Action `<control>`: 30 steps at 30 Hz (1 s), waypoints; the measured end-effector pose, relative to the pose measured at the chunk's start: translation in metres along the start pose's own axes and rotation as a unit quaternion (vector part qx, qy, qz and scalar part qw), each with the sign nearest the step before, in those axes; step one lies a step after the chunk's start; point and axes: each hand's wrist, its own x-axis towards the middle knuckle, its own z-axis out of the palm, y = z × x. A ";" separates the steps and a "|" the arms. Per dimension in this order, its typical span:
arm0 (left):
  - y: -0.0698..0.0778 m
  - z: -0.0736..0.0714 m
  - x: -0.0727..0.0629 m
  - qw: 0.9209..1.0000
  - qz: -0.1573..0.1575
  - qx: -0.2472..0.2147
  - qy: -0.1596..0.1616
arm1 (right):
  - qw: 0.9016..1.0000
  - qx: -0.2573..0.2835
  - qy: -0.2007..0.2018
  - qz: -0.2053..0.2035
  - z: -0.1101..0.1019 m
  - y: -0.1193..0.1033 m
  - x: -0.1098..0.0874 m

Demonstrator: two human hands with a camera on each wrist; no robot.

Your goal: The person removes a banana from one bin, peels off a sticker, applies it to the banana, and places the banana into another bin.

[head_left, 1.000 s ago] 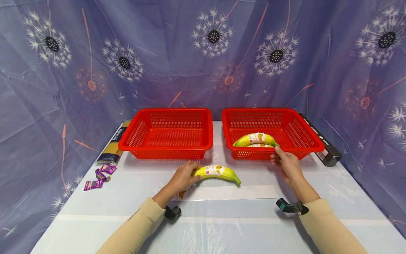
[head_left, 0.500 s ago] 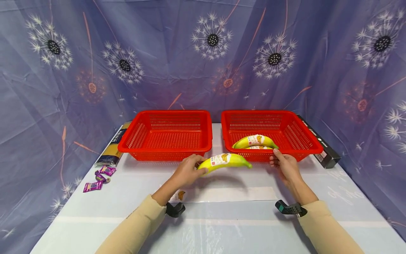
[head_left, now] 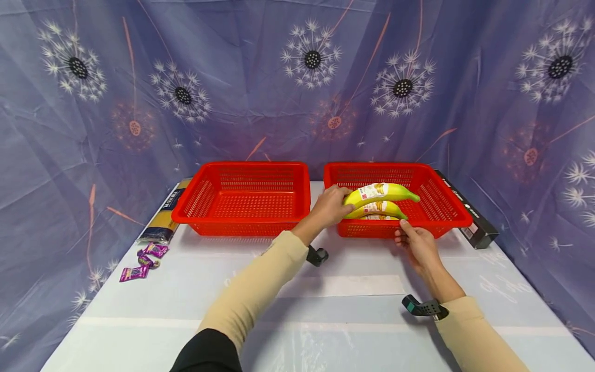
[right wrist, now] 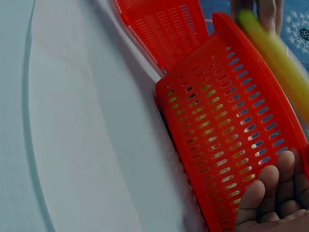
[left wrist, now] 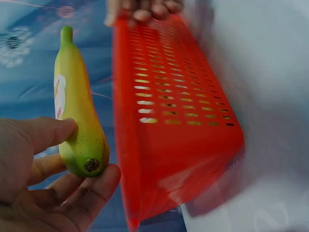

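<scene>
My left hand [head_left: 329, 207] holds a yellow-green banana [head_left: 388, 192] with a white label by one end, over the left part of the right red basket [head_left: 359, 229]. In the left wrist view the thumb and fingers curl round the blunt end of this banana [left wrist: 82, 111], beside the basket rim [left wrist: 123, 145]. Below it, two more labelled bananas [head_left: 380, 208] lie in that basket, the lower one mostly hidden by the front wall. My right hand [head_left: 420, 249] grips the basket's front rim, thumb on top and fingers [right wrist: 270, 179] curled against the outer wall.
Another red basket [head_left: 251, 227] stands to the left. Several purple-wrapped candies [head_left: 141, 264] and a gold-and-navy packet [head_left: 163, 214] lie at the table's left side. A black box [head_left: 483, 230] sits beside the right basket. A patterned curtain [head_left: 260, 93] hangs behind.
My left hand has lifted the banana off the table and carried it right and away from me, to over the right basket. My right hand stays at the basket rim.
</scene>
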 end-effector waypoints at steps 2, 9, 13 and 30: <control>0.005 0.009 0.011 0.999 0.001 0.038 -0.011 | 1.000 -0.001 0.001 0.001 0.000 0.001 0.000; 0.011 0.031 0.032 0.992 -0.007 0.110 -0.059 | 1.000 -0.014 0.004 0.000 0.001 0.001 0.002; 0.014 0.037 0.037 0.987 -0.026 0.129 -0.093 | 1.000 -0.013 0.009 -0.001 0.000 0.001 0.002; 0.015 0.042 0.042 0.980 -0.059 0.164 -0.097 | 1.000 -0.011 0.011 0.002 -0.001 0.003 0.003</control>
